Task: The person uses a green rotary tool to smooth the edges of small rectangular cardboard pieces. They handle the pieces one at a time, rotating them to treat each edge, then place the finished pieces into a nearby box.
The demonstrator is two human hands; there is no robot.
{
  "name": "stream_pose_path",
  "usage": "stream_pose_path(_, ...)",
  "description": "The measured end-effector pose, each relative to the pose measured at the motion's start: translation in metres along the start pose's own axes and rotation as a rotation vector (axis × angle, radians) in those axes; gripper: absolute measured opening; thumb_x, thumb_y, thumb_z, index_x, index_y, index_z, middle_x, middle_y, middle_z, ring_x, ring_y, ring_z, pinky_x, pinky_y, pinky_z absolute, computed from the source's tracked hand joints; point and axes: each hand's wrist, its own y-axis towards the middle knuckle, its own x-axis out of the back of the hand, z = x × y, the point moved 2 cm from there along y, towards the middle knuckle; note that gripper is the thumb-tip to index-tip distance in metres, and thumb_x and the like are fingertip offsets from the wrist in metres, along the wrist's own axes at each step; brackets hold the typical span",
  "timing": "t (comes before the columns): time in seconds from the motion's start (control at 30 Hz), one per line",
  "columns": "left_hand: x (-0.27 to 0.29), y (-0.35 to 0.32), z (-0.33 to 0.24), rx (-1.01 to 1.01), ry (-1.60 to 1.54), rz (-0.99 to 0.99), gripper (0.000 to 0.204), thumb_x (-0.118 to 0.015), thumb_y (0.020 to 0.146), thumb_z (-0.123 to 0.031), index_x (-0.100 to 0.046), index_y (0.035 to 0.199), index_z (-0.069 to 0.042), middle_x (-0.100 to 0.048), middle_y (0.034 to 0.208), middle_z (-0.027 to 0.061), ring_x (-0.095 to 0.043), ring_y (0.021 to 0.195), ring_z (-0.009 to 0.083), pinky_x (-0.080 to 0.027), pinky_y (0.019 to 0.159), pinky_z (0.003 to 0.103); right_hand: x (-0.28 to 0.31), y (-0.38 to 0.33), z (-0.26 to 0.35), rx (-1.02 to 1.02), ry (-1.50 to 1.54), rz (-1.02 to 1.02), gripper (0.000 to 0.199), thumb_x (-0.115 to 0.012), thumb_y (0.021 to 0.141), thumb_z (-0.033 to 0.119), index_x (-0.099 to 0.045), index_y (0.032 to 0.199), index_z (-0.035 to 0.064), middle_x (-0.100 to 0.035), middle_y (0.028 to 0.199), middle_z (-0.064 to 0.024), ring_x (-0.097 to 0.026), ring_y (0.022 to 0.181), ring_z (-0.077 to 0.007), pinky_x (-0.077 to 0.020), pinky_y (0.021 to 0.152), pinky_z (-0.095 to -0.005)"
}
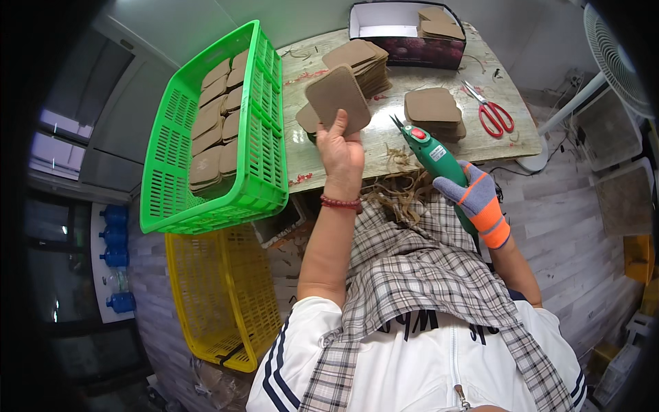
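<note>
My bare left hand (343,154) pinches a brown square pad (335,93) with rounded corners, thumb on its face, lifted over the table. Gloved in grey and orange, my right hand (480,202) is wrapped round green cordless electric scissors (439,156) with a red button. Their pointed blades reach up toward the held pad, apart from it. Behind the pad leans a tall stack of like pads (376,77); another brown piece (306,119) shows beside my left fingers. A shorter pad stack (434,110) sits beyond the electric scissors.
At left, a green plastic basket (264,137) holds several pad stacks; a yellow basket (185,302) stands below it. Red-handled scissors (491,113) lie on the table's right, near an open box (419,53) with pads. Brown offcut strips (401,196) hang at the near edge. A fan (618,58) stands right.
</note>
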Motion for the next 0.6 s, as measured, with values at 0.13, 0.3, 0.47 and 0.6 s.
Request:
stream_pose_path(0.13, -0.008, -0.008, 0.026, 0.179, -0.262, 0.016, 0.041, -0.059, 0.085, 0.005, -0.049, 0.124, -0.006, -0.058, 0.118, 0.0084, -0.055, 0.109, 0.0233, -0.046, 0.099, 0.037, 0.004, -0.001, 0.003, -0.022, 0.07, -0.004, 0.044, -0.077, 0.076, 0.024, -0.06, 0.104, -0.0039, -0.062, 0.073, -0.0016, -0.052, 0.059, -0.0044, -0.0434, 0.053, -0.0203)
stream_pose_path(0.3, -0.021, -0.014, 0.044, 0.255, -0.346, 0.011, 0.038, -0.059, 0.085, 0.004, -0.052, 0.121, -0.007, -0.058, 0.118, 0.0075, -0.055, 0.11, 0.023, -0.046, 0.098, 0.038, 0.01, -0.002, 0.001, -0.017, 0.105, -0.01, 0.034, -0.073, 0.08, 0.023, -0.059, 0.099, -0.0018, -0.061, 0.07, -0.0018, -0.053, 0.055, -0.0058, -0.0435, 0.052, -0.0204)
stream_pose_path(0.47, -0.021, -0.018, 0.057, 0.241, -0.304, 0.035, 0.038, -0.057, 0.085, 0.006, -0.05, 0.121, -0.004, -0.056, 0.12, 0.0109, -0.054, 0.112, 0.0251, -0.046, 0.1, 0.042, 0.017, -0.002, 0.0, 0.002, 0.084, -0.047, 0.032, -0.073, 0.08, 0.023, -0.059, 0.096, -0.0017, -0.061, 0.067, -0.0023, -0.054, 0.054, -0.0058, -0.0427, 0.05, -0.02)
stream_pose_path(0.6, -0.017, -0.027, 0.064, 0.273, -0.222, 0.117, 0.038, -0.056, 0.086, 0.006, -0.051, 0.121, -0.006, -0.056, 0.12, 0.0102, -0.054, 0.113, 0.0241, -0.045, 0.1, 0.04, 0.021, -0.001, 0.001, -0.01, 0.099, -0.072, 0.036, -0.074, 0.078, 0.024, -0.06, 0.097, -0.0029, -0.06, 0.067, -0.0018, -0.053, 0.054, -0.0051, -0.0419, 0.049, -0.0202)
